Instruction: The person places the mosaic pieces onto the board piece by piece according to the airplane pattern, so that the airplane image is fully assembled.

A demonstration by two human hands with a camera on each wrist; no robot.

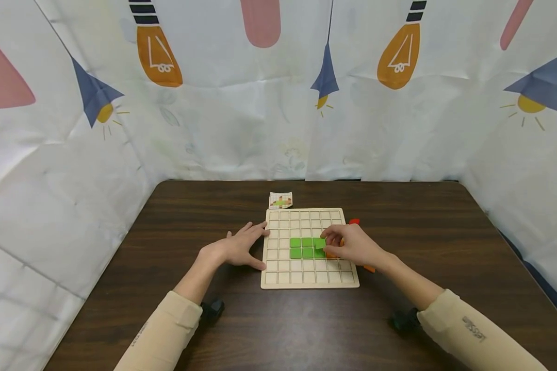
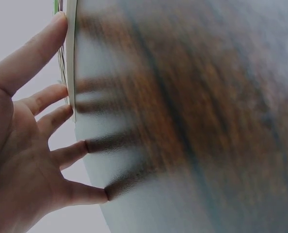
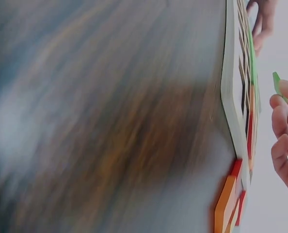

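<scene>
Cream sleeves (image 1: 163,327), left hand (image 1: 238,247) spread against gridded wooden board (image 1: 297,278), right hand (image 1: 356,244) pinching thin green square (image 1: 319,243)

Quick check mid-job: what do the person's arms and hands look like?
The left hand and right hand wear no gloves. The left sleeve and right sleeve are cream, each with dark markings. A small black device shows beside the left cuff, another black device by the right.
</scene>
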